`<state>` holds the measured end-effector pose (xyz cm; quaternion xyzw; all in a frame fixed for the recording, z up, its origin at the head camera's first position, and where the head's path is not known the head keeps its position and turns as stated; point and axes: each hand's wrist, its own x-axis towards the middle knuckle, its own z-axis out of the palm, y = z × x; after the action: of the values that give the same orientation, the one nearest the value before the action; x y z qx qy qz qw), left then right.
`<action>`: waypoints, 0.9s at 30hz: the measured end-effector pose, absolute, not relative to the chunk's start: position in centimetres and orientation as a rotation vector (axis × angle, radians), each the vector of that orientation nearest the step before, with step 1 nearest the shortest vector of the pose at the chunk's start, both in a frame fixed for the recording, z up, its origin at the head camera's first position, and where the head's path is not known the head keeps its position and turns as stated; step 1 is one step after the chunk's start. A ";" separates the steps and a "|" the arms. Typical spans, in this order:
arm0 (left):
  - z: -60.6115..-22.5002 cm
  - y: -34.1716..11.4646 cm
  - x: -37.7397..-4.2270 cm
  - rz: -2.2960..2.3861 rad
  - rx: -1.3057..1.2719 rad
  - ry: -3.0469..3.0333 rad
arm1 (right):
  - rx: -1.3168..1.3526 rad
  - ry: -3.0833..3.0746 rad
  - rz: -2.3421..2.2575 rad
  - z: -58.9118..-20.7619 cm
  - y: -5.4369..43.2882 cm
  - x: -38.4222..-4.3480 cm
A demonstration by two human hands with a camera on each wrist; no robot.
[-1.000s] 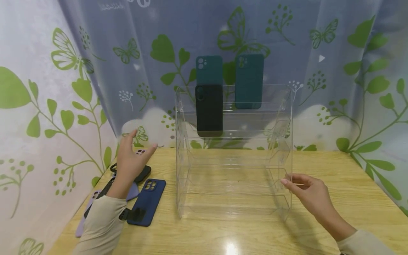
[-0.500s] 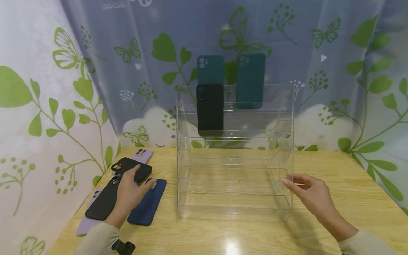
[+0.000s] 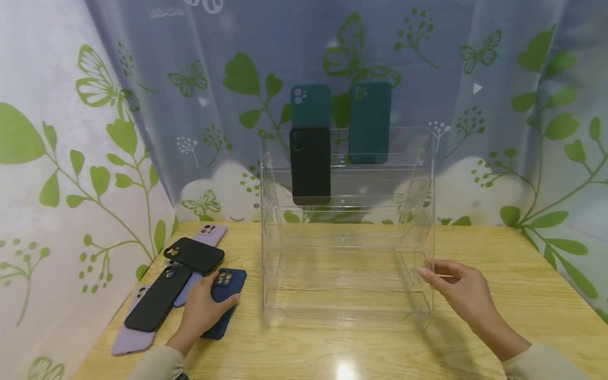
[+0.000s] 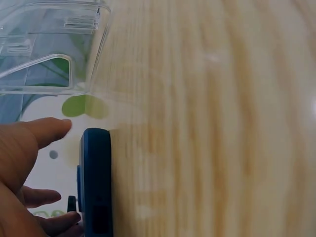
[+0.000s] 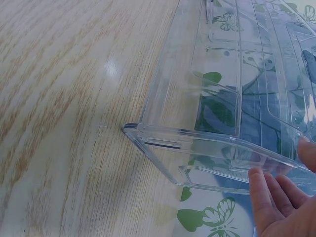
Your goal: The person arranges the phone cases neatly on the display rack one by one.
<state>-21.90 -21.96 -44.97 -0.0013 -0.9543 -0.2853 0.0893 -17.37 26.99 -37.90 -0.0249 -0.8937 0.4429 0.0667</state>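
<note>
My left hand (image 3: 203, 306) is over a dark blue phone case (image 3: 230, 282) lying on the table, thumb and fingers spread along its sides. In the left wrist view the thumb stays apart from the blue case (image 4: 97, 182), while the lower fingertips are close to it; contact is unclear. My right hand (image 3: 463, 287) pinches the right side panel of a clear tiered display rack (image 3: 344, 314), with the thumb inside and the fingers outside. On the upper tiers stand a black phone case (image 3: 311, 169) and two teal cases, one behind it and another teal case (image 3: 370, 124) to the right.
Left of the blue case lie two black cases, one a slanting black case (image 3: 159, 301), over a lilac case (image 3: 133, 338) and other purple ones. A patterned curtain (image 3: 228, 174) hangs behind and beside the wooden table (image 3: 480, 243).
My left hand has come down from above the far end of the pile of cases, toward me, to the blue case. The right hand has stayed on the rack's side.
</note>
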 end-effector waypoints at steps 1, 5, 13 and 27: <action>-45.1 -22.0 -21.9 -0.837 -0.005 -2.849 | -0.072 -2.693 1.334 -37.9 27.0 -17.4; -45.3 -22.0 -21.9 -0.810 -0.020 -2.864 | -0.067 -2.690 1.328 -37.9 27.0 -17.4; -45.6 -21.8 -22.1 -0.787 -0.055 -2.893 | -0.059 -2.683 1.316 -37.9 27.0 -17.3; -45.2 -21.1 -22.5 -0.672 0.081 -2.953 | -0.069 -2.679 1.336 -37.8 27.0 -17.4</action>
<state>-22.52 -21.10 -45.20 0.0266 -0.9732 -0.2216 0.0562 -17.37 27.01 -37.85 -0.0231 -0.8922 0.4451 0.0734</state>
